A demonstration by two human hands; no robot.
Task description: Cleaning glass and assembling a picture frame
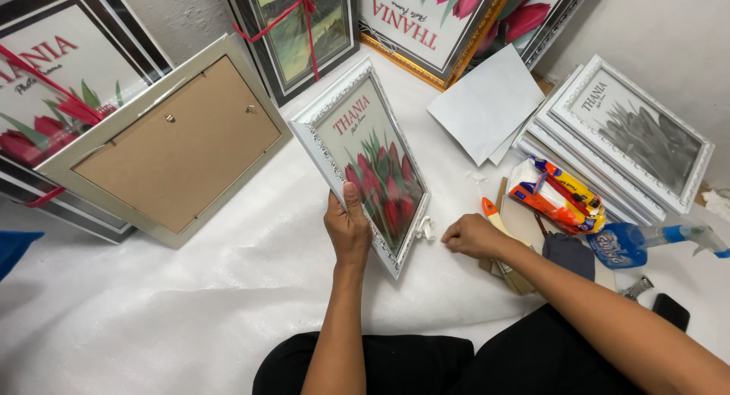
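My left hand (347, 226) grips the lower edge of a white ornate picture frame (365, 159) with a red tulip print, holding it tilted above the white foam sheet (175, 304). The thumb lies on the glass. My right hand (470, 235) rests closed on the sheet just right of the frame, next to a small crumpled white scrap (425, 228). I cannot make out anything held in it.
A silver frame (163, 140) lies back side up at left. More framed prints lean along the wall. At right lie a stack of white frames (627, 133), white paper sheets (487, 102), a wipes packet (555, 193), a blue spray bottle (639, 241), an orange-handled tool (493, 211) and a dark phone (671, 311).
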